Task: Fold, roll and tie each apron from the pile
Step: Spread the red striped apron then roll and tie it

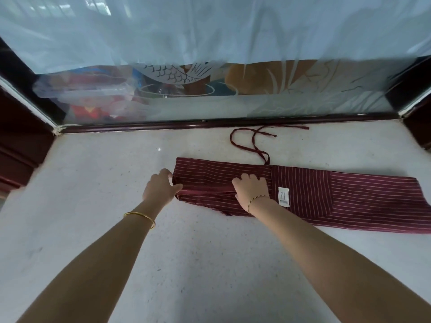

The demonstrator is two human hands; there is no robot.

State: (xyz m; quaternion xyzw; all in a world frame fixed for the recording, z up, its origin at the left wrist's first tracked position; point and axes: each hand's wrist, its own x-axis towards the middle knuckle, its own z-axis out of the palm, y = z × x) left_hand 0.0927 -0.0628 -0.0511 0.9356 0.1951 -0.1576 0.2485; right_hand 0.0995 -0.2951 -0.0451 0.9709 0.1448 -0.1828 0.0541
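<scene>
Maroon cloth with thin pale stripes, the apron (303, 194) lies folded into a long narrow band on the pale speckled bench (163, 264), and the head view, the only one there is, shows it a little right of centre with its far right end running out of frame. Its long axis goes left to right across the bench, dipping slightly toward the person at the right; the squared-off left end points left, at the left hand (161, 186). That hand's fingers (175, 188) curl at the end edge, seemingly pinching it, though the grip itself is too hidden to be sure. The right hand (251, 191) lies palm down with fingers spread flat on the band, grasping nothing, just left of the white label (283, 197). The ties (251, 141) trail loose from the far edge toward the dark window frame (210, 124), well clear of both hands. This looks like the start of the roll from the left end. To do it well, the first turn should be tight and square to the long edges, the flat hand holding the layers from sliding, the ties left free for knotting afterwards.
</scene>
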